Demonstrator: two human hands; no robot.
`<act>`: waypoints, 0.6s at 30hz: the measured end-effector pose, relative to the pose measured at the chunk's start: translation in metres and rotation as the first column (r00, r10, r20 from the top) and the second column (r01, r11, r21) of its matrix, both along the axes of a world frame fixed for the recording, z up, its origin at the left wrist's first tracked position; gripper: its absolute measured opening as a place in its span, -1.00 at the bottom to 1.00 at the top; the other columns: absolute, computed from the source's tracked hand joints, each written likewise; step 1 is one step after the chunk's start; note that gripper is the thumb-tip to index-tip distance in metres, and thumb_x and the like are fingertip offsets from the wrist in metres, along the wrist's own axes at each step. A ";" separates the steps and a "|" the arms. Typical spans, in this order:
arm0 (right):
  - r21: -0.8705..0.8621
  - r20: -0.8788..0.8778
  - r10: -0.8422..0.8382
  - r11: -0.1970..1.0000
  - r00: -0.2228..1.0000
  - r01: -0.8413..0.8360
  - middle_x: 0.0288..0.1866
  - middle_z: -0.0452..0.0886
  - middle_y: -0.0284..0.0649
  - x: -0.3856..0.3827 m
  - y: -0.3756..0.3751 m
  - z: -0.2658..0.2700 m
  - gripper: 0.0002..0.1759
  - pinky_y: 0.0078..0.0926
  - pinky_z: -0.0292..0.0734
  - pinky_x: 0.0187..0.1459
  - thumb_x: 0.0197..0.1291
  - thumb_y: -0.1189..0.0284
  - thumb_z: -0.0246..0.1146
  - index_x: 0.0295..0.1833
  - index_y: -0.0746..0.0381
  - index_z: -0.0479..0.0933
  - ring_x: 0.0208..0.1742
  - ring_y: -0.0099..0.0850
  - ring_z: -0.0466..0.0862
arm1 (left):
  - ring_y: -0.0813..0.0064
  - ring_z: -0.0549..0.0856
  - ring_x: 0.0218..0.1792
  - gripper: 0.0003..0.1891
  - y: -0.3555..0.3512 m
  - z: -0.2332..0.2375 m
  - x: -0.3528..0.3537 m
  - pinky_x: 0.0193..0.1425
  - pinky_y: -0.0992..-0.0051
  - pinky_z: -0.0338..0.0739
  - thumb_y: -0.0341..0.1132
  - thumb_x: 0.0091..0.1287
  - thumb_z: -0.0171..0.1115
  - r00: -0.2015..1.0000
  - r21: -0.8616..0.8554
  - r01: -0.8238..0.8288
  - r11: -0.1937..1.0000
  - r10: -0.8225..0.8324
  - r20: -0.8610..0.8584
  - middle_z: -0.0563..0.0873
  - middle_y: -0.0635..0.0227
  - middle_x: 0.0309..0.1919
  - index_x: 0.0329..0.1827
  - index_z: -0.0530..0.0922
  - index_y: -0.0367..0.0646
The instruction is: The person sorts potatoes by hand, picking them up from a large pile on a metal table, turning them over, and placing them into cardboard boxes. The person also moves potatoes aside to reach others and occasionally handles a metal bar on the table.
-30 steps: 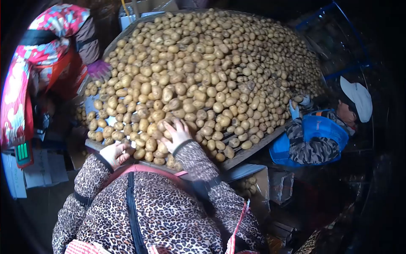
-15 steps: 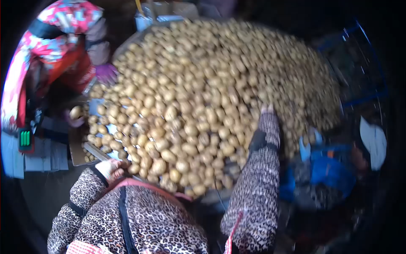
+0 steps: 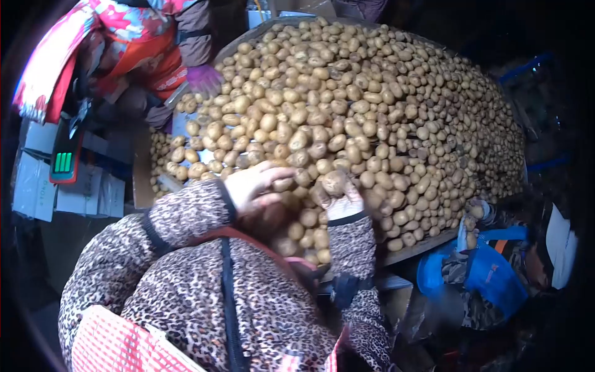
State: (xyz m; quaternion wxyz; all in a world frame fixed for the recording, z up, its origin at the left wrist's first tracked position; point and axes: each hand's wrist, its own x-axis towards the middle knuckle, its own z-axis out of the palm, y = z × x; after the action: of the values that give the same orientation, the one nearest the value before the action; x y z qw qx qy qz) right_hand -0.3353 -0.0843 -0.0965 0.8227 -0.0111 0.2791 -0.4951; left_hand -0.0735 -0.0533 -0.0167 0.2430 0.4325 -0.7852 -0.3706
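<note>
A broad heap of yellow-brown potatoes (image 3: 384, 111) covers the table in front of me. Near its front edge, my left hand (image 3: 253, 186) curves its fingers and thumb round a potato (image 3: 283, 184). My right hand (image 3: 346, 201) holds another potato (image 3: 333, 182) between thumb and fingers, just to the right of the left hand. Both hands are close together, low over the heap. Below them, several potatoes lie in shadow by the table's front rim (image 3: 421, 243).
Across to the left, a co-worker's purple-gloved hand (image 3: 204, 80) rests at the heap's edge. White boxes (image 3: 77, 186) and a cardboard box (image 3: 142, 170) stand at the left, beside a device with green lights (image 3: 65, 162). Blue-clothed co-worker (image 3: 493, 279) is at the right.
My left hand has left the table's edge and moved right onto the potatoes. My right hand has drawn back from far in the heap and now holds a potato. The view has shifted.
</note>
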 end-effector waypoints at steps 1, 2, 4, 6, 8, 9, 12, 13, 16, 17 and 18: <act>0.031 -0.007 0.059 0.998 0.998 -0.059 0.24 0.45 -0.05 0.018 0.013 -0.009 -0.41 -0.03 0.66 0.00 0.29 0.13 0.19 0.35 0.17 0.31 0.17 -0.13 0.54 | 0.24 0.54 -0.16 -0.34 0.001 0.000 -0.001 -0.04 0.33 0.50 -0.22 0.23 0.34 0.999 0.054 -0.012 0.998 0.010 0.050 0.46 0.15 -0.15 0.40 0.31 -0.08; 0.066 -0.015 0.118 0.991 0.993 -0.116 0.26 0.45 -0.07 0.038 0.024 -0.011 -0.34 -0.05 0.65 0.02 0.28 0.00 0.19 0.35 0.16 0.31 0.19 -0.16 0.53 | 0.17 0.55 -0.11 -0.24 0.003 0.004 -0.001 -0.02 0.28 0.50 -0.14 0.18 0.39 0.998 0.029 0.002 1.000 -0.004 0.066 0.44 0.09 -0.10 0.43 0.25 -0.07; 0.115 0.119 0.207 0.968 0.971 -0.221 0.20 0.51 -0.12 0.093 0.047 0.040 -0.16 -0.21 0.67 -0.03 0.15 -0.23 0.17 0.35 0.15 0.31 0.10 -0.20 0.60 | 0.06 0.55 -0.08 -0.19 0.014 0.008 0.003 0.01 0.22 0.50 -0.01 0.16 0.39 0.995 0.055 -0.007 0.998 0.002 0.104 0.43 0.02 -0.06 0.43 0.23 -0.07; -0.063 -0.406 0.221 0.961 0.886 -0.269 0.12 0.56 -0.13 0.104 0.066 0.027 -0.06 -0.47 0.67 -0.40 0.08 -0.39 0.05 0.32 0.15 0.33 -0.08 -0.27 0.67 | -0.02 0.55 -0.04 -0.19 0.025 0.011 0.015 0.04 0.17 0.49 0.16 0.15 0.32 0.992 0.019 -0.009 1.000 0.006 0.129 0.46 -0.01 -0.07 0.36 0.30 -0.13; 0.115 -0.045 0.365 0.927 0.930 -0.358 -0.04 0.61 -0.17 0.102 0.069 0.009 -0.07 -0.55 0.59 -0.59 0.09 -0.43 -0.03 0.25 0.14 0.37 -0.27 -0.36 0.68 | -0.04 0.54 -0.04 -0.21 0.035 -0.007 0.027 0.04 0.17 0.49 0.21 0.16 0.28 0.992 -0.014 0.001 1.000 0.000 0.125 0.47 -0.02 -0.08 0.32 0.34 -0.16; 0.147 -0.119 0.401 0.912 0.908 -0.384 -0.13 0.62 -0.21 0.108 0.072 0.023 -0.09 -0.59 0.53 -0.65 0.09 -0.44 -0.05 0.19 0.14 0.39 -0.36 -0.40 0.65 | -0.04 0.56 -0.03 -0.25 0.040 -0.010 0.031 0.04 0.18 0.51 0.20 0.19 0.26 0.990 -0.004 0.006 1.000 -0.005 0.143 0.49 0.01 -0.09 0.28 0.38 -0.18; 0.204 -0.183 0.464 0.880 0.867 -0.429 -0.34 0.59 -0.34 0.121 0.082 0.027 -0.22 -0.67 0.34 -0.74 0.20 -0.37 -0.08 0.00 0.17 0.46 -0.59 -0.57 0.53 | -0.03 0.60 -0.02 -0.27 0.049 0.000 0.039 0.05 0.20 0.53 0.18 0.20 0.24 0.971 0.116 -0.009 0.993 -0.019 0.240 0.53 -0.01 -0.03 0.27 0.38 -0.19; 0.155 -0.325 0.431 0.902 0.842 -0.402 -0.35 0.59 -0.35 0.127 0.086 0.015 -0.24 -0.68 0.31 -0.74 0.23 -0.33 -0.07 0.00 0.19 0.46 -0.59 -0.59 0.51 | 0.02 0.63 0.00 -0.29 0.051 0.010 0.042 0.08 0.22 0.54 0.18 0.19 0.24 0.979 0.154 -0.026 0.988 -0.007 0.205 0.58 -0.01 -0.01 0.23 0.41 -0.19; 0.178 -0.436 0.332 0.943 0.837 -0.281 -0.32 0.62 -0.30 0.147 0.096 0.023 -0.32 -0.66 0.36 -0.66 0.31 -0.22 -0.03 -0.06 0.24 0.52 -0.54 -0.57 0.55 | 0.03 0.70 -0.20 -0.40 0.052 0.024 0.040 -0.08 0.24 0.61 0.13 0.16 0.21 0.942 0.244 -0.143 0.959 0.057 0.330 0.68 -0.01 -0.25 0.06 0.47 -0.20; 0.148 -0.559 0.217 0.976 0.800 -0.162 -0.30 0.63 -0.27 0.156 0.095 0.018 -0.33 -0.61 0.43 -0.60 0.31 -0.20 -0.03 -0.04 0.25 0.53 -0.50 -0.53 0.58 | 0.02 0.71 -0.28 -0.46 0.053 0.021 0.041 -0.15 0.24 0.62 0.08 0.17 0.18 0.953 0.224 -0.168 0.960 0.100 0.285 0.69 0.00 -0.34 0.02 0.48 -0.19; 0.100 -0.668 0.100 0.994 0.737 -0.045 -0.29 0.64 -0.24 0.165 0.091 0.019 -0.33 -0.57 0.49 -0.55 0.32 -0.18 -0.02 -0.03 0.26 0.54 -0.45 -0.49 0.61 | 0.04 0.72 -0.28 -0.54 0.053 0.022 0.038 -0.15 0.23 0.62 0.02 0.21 0.14 0.958 0.251 -0.215 0.944 0.154 0.242 0.69 0.00 -0.34 -0.03 0.48 -0.19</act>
State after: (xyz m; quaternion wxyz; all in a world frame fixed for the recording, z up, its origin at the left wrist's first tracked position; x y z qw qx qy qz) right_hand -0.1707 0.0071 -0.0773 0.6851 -0.1680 0.5751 -0.4143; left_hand -0.0352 -0.0004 0.0051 0.1265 0.5720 -0.7041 -0.4015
